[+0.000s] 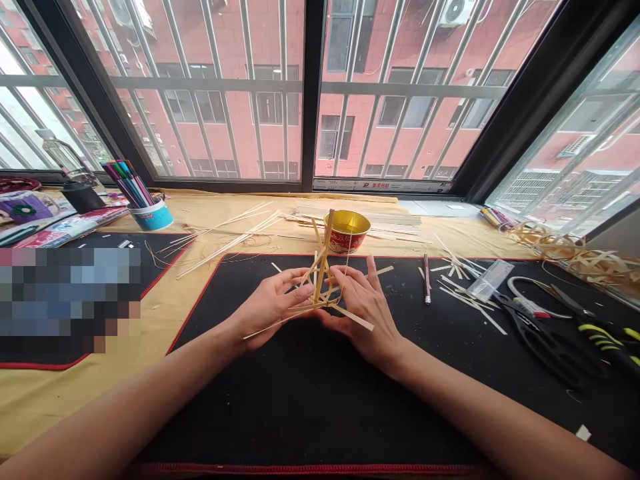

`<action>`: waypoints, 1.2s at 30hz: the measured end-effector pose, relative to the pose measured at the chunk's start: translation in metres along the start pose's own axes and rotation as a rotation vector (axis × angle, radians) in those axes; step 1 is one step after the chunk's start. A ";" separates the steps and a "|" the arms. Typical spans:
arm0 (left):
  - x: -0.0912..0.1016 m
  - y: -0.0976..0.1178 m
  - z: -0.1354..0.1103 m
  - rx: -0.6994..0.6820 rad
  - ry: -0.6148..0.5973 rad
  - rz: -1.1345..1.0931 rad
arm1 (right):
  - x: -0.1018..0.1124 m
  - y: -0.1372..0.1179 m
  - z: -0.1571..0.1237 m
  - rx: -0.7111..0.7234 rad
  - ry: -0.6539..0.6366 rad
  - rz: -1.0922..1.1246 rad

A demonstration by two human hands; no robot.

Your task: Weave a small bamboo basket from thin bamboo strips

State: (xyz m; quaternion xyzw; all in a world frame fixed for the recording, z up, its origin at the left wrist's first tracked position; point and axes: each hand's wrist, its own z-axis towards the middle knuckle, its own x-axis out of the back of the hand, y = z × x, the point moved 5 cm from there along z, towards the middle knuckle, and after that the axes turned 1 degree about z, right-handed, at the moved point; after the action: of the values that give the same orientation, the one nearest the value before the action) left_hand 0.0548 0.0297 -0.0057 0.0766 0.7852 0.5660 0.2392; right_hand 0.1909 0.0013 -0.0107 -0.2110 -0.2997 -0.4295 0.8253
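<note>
My left hand [270, 308] and my right hand [364, 308] face each other above the black mat [310, 413] with its red border. Between their fingers stands a small tapering frame of thin bamboo strips [323, 280], with one upright strip reaching higher than the rest. Both hands pinch it from the sides, and my fingers hide parts of its lower joints. Long loose strip ends [353, 318] stick out past my right hand and under my left hand. Whether the strips are glued or tied is too small to tell.
Behind the frame stands a yellow-lined red bowl [347, 231], among bundled bamboo strips [357, 215]. A metal-tipped tool [427, 279], cut strip pieces [465, 290] and black-handled shears [543, 340] lie to the right. A pen cup [150, 213] stands back left beside a window.
</note>
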 end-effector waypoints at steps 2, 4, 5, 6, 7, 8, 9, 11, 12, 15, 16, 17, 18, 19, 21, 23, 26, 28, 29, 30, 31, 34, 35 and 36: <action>-0.001 -0.001 0.001 0.000 -0.038 -0.022 | 0.001 0.000 0.000 -0.008 0.003 0.015; -0.001 -0.001 0.003 -0.001 -0.063 -0.035 | 0.001 0.000 0.000 -0.012 0.000 0.020; -0.001 -0.002 0.003 -0.002 -0.065 -0.038 | 0.001 0.000 0.000 -0.013 -0.001 0.022; -0.001 -0.002 0.004 -0.001 -0.062 -0.040 | 0.001 0.001 0.000 -0.015 -0.001 0.023; 0.000 -0.003 0.004 0.002 -0.054 -0.039 | 0.001 0.001 0.000 -0.017 0.000 0.024; 0.000 -0.003 0.004 0.004 -0.043 -0.037 | 0.001 0.001 0.000 -0.018 0.001 0.025; 0.001 -0.004 0.004 0.006 -0.031 -0.034 | 0.000 0.001 0.000 -0.019 -0.001 0.026; 0.002 -0.003 0.004 0.009 -0.017 -0.026 | 0.000 0.001 0.001 -0.020 -0.011 0.029; 0.002 -0.003 0.004 0.009 -0.020 -0.024 | 0.000 0.001 0.001 -0.021 -0.015 0.029; 0.001 -0.001 0.003 0.004 -0.065 -0.031 | 0.000 0.001 0.002 -0.022 -0.023 0.016; 0.000 0.000 0.004 0.000 -0.089 -0.032 | 0.000 0.000 0.003 -0.022 -0.025 0.007; 0.000 0.000 0.004 -0.005 -0.113 -0.032 | 0.000 0.000 0.003 -0.021 -0.029 -0.003; 0.000 0.000 0.004 -0.008 -0.132 -0.030 | 0.000 0.000 0.003 -0.020 -0.035 -0.012; 0.000 0.000 0.005 -0.011 -0.146 -0.027 | 0.000 0.000 0.004 -0.020 -0.043 -0.019; 0.001 0.000 0.006 -0.007 -0.156 -0.023 | 0.000 0.000 0.004 -0.023 -0.061 -0.027; 0.002 -0.001 0.006 0.007 -0.163 -0.022 | 0.000 0.000 0.004 -0.022 -0.077 -0.030; 0.002 -0.003 0.005 0.038 -0.174 -0.027 | 0.000 -0.001 0.005 -0.003 -0.090 -0.043; 0.002 -0.003 0.005 0.048 -0.167 -0.037 | -0.001 -0.001 0.004 0.014 -0.097 -0.056; 0.002 -0.002 0.005 0.048 -0.160 -0.043 | -0.001 -0.001 0.004 0.019 -0.099 -0.060; 0.002 -0.002 0.006 0.047 -0.153 -0.047 | -0.001 -0.001 0.004 0.020 -0.100 -0.062; 0.002 -0.003 0.006 0.047 -0.148 -0.049 | -0.001 -0.001 0.004 0.018 -0.100 -0.060; 0.003 -0.003 0.006 0.051 -0.138 -0.052 | -0.002 0.000 0.003 0.007 -0.098 -0.049; 0.003 -0.003 0.006 0.051 -0.139 -0.055 | -0.002 0.001 0.003 0.006 -0.097 -0.048; 0.003 -0.003 0.006 0.052 -0.143 -0.059 | -0.001 0.000 0.003 0.007 -0.096 -0.050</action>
State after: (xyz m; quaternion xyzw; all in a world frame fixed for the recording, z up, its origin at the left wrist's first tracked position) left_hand 0.0553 0.0351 -0.0107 0.0999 0.7824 0.5313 0.3093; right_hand 0.1898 0.0041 -0.0093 -0.2210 -0.3457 -0.4384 0.7997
